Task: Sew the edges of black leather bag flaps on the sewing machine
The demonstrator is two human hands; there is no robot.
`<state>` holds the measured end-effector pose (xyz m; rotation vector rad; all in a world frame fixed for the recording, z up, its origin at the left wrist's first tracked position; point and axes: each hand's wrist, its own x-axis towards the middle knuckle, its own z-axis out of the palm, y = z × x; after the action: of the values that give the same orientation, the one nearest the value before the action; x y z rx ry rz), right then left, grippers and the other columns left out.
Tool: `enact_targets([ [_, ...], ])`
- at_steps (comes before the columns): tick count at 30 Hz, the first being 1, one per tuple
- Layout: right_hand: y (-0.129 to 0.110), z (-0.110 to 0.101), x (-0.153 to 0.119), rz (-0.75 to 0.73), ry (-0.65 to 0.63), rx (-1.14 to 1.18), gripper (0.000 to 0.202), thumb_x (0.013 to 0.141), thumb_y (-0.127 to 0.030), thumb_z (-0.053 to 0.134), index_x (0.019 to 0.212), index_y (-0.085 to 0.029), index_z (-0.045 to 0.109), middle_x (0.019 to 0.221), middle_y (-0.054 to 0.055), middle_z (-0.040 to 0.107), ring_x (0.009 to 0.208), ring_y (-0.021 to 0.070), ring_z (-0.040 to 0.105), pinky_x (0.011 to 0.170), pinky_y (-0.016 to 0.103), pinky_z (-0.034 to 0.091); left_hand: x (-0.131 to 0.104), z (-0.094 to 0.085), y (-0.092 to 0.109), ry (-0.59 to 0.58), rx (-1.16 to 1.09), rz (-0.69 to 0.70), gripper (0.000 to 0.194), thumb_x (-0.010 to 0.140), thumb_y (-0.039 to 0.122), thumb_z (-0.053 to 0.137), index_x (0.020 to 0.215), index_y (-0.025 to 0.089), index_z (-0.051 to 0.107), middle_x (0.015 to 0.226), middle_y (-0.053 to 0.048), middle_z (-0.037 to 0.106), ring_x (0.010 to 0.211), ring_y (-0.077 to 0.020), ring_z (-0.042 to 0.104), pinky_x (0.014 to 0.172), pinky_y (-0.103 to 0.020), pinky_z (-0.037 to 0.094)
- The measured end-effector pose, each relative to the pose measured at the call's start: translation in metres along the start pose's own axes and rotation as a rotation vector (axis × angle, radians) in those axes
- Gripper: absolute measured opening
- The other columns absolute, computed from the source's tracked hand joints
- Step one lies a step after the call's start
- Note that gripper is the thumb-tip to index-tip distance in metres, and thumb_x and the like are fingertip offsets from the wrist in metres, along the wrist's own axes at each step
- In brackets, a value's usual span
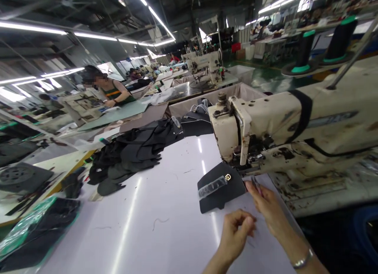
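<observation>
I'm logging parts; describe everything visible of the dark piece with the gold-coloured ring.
The dark piece looks leather-like, with angled edges and a small near-edge tab. It lies on the white table, its far corner close to the sewing machine. A strip in clear wrapping lies across it, with the gold-coloured ring at its right end. The right hand is at its right edge; contact is unclear.

We get most of our light from rows of white ceiling tubes (94, 36), which glare against the dim roof (189, 13) and streak the pale table (97, 246) with long reflections. The edges look stretched and smeared to us, distant detail is soft, our fingers (249, 224) blur slightly, and the lower right sinks into shadow.
</observation>
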<state>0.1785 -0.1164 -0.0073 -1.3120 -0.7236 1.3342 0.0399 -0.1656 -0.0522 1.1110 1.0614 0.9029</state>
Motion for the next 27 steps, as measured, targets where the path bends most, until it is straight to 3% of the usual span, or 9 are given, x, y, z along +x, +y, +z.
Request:
enact_targets([
  [3,-0.004,0.013,0.001,-0.061,-0.01,-0.131,0.04,0.075,-0.053,0.086,0.067,-0.019,0.067,0.061,-0.002,0.053,0.06,0.0126,0.044,0.054,0.026,0.033,0.018,0.01,-0.028,0.059,-0.144,0.009,0.069,0.078,0.086,0.059,0.092,0.019,0.072,0.064,-0.006,0.064,0.055,-0.0183,0.056,0.06,-0.034,0.045],
  [6,-0.007,0.023,0.002,-0.035,-0.035,-0.053,0.041,0.068,-0.052,0.09,0.075,-0.017,0.07,0.061,-0.003,0.054,0.057,0.0119,0.045,0.052,0.025,0.033,0.032,0.012,-0.033,0.12,-0.161,0.065,0.076,0.076,0.093,0.049,0.089,0.021,0.067,0.067,-0.006,0.063,0.06,-0.0204,0.056,0.062,-0.035,0.046],
  [9,-0.007,0.028,0.003,0.067,-0.165,0.125,0.045,0.071,-0.053,0.089,0.087,-0.014,0.071,0.053,-0.009,0.039,0.046,0.0065,0.029,0.045,0.024,0.021,0.037,0.002,-0.028,0.25,-0.023,0.108,0.073,0.08,0.094,0.035,0.075,0.026,0.059,0.068,-0.007,0.06,0.064,-0.0229,0.055,0.067,-0.038,0.049],
  [12,-0.004,0.026,0.003,0.092,-0.226,0.217,0.046,0.072,-0.048,0.091,0.091,-0.013,0.07,0.056,-0.012,0.029,0.048,0.0034,0.016,0.046,0.024,0.011,0.037,-0.016,-0.023,0.32,0.197,0.055,0.064,0.09,0.083,0.027,0.067,0.028,0.052,0.072,-0.009,0.064,0.074,-0.0265,0.059,0.08,-0.04,0.05],
  [16,0.001,0.021,0.003,0.123,-0.19,0.255,0.046,0.074,-0.048,0.091,0.091,-0.014,0.067,0.062,-0.012,0.027,0.051,0.0029,0.013,0.047,0.024,0.009,0.039,-0.03,-0.025,0.303,0.334,-0.079,0.045,0.092,0.063,0.038,0.068,0.029,0.053,0.081,-0.009,0.069,0.084,-0.0286,0.063,0.085,-0.04,0.05],
  [20,0.006,0.017,0.004,0.159,-0.134,0.335,0.048,0.077,-0.054,0.088,0.074,-0.017,0.058,0.061,-0.011,0.028,0.049,0.0028,0.015,0.046,0.024,0.009,0.043,-0.026,-0.027,0.344,0.342,-0.16,0.035,0.091,0.048,0.046,0.064,0.028,0.056,0.08,-0.009,0.07,0.086,-0.0282,0.065,0.09,-0.04,0.051],
  [23,0.007,0.011,0.007,0.165,-0.137,0.345,0.047,0.074,-0.051,0.091,0.07,-0.017,0.058,0.061,-0.01,0.031,0.05,0.0033,0.016,0.046,0.024,0.01,0.044,-0.019,-0.023,0.406,0.319,-0.127,0.04,0.088,0.055,0.05,0.061,0.026,0.058,0.077,-0.01,0.072,0.083,-0.0289,0.066,0.086,-0.041,0.052],
  [27,0.005,0.003,0.011,0.154,-0.138,0.265,0.041,0.066,-0.046,0.095,0.084,-0.016,0.074,0.059,-0.009,0.034,0.052,0.0045,0.016,0.047,0.025,0.009,0.042,-0.012,-0.017,0.486,0.235,0.044,0.053,0.082,0.07,0.052,0.06,0.023,0.062,0.069,-0.011,0.07,0.073,-0.0292,0.067,0.074,-0.041,0.052],
])
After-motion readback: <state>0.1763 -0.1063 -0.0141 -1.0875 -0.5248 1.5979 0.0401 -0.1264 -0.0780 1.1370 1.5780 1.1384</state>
